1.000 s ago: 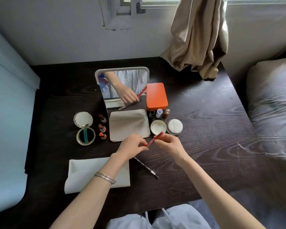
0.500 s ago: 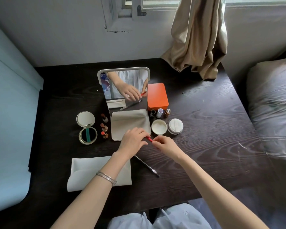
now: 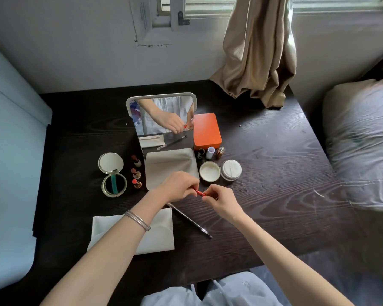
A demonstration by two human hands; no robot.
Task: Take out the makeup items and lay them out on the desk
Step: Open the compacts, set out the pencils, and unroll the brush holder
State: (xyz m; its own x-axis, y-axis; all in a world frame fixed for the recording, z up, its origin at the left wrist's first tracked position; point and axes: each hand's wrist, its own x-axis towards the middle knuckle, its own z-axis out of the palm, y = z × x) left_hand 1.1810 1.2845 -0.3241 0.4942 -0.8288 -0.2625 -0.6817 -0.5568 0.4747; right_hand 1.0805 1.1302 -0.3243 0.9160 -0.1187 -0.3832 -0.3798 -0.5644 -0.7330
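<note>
A thin red makeup pencil (image 3: 200,192) is held low over the dark desk (image 3: 274,173), near its middle. My left hand (image 3: 177,186) grips one end and my right hand (image 3: 219,198) pinches the other; most of the pencil is hidden by the fingers. A dark slim pencil (image 3: 189,220) lies on the desk just below my hands. Three open lipsticks (image 3: 136,172) stand in a column at the left. An open round compact (image 3: 112,174) lies further left. A beige pouch (image 3: 170,166) sits just beyond my left hand.
A standing mirror (image 3: 161,115) and an orange tin (image 3: 206,131) are at the back. Three small bottles (image 3: 210,152), a white jar (image 3: 209,171) and its lid (image 3: 230,170) sit right of the pouch. A white cloth (image 3: 161,237) lies front left. A bed (image 3: 363,140) borders the right edge.
Both hands lowered the red pencil toward the desk and closed in around it, so less of it shows. The items on the desk have not moved.
</note>
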